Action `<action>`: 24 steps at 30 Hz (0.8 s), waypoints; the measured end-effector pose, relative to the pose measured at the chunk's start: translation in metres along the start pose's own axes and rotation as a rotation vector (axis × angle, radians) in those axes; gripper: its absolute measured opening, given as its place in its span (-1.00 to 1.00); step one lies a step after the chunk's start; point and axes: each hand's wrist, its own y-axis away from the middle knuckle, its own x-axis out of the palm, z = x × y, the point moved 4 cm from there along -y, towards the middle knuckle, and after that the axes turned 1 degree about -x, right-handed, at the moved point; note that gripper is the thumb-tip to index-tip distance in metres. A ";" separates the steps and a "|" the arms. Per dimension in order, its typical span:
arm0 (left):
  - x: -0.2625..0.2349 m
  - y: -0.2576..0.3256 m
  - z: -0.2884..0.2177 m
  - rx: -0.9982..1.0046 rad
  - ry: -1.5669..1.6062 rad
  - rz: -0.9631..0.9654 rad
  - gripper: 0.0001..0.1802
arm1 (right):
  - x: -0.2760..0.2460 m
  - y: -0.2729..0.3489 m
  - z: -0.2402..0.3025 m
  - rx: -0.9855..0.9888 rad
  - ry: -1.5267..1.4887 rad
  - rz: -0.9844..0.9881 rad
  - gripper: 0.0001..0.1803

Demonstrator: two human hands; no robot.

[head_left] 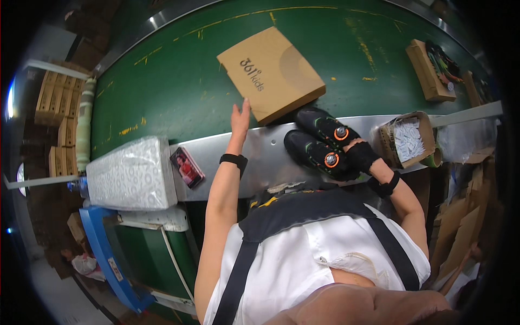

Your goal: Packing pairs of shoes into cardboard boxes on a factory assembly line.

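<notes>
A closed brown cardboard shoebox (273, 73) lies on the green conveyor belt in front of me. My left hand (240, 118) is at the box's near left corner, fingers stretched and holding nothing; whether they touch the cardboard I cannot tell. A pair of black sneakers (319, 142) with orange-ringed dials and green accents rests side by side on the metal ledge, toes toward the belt. At their heel end, my right hand (359, 153) grips the pair, its fingers partly hidden by the shoe and a black cuff.
An open carton of small white paper pieces (409, 140) stands right of the sneakers. Left on the ledge are a plastic-wrapped patterned stack (130, 176) and a picture card (187, 168). Another box with shoes (433, 70) sits far right. Stacked cartons (58, 100) line the left.
</notes>
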 end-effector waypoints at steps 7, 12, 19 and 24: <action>0.043 -0.001 -0.090 0.024 0.251 0.225 -0.33 | -0.086 -0.016 -0.002 -0.029 -0.479 -0.468 -0.71; 0.063 0.047 -0.204 0.413 -0.012 0.071 -0.42 | -0.099 -0.094 -0.001 0.056 -0.112 -0.648 -0.10; 0.068 0.049 -0.199 0.464 -0.236 0.103 -0.27 | -0.111 -0.133 -0.037 0.168 -0.777 -0.956 -0.31; 0.017 -0.005 -0.093 0.319 -0.442 0.090 -0.36 | -0.088 -0.095 -0.157 0.230 -1.527 -1.005 -0.71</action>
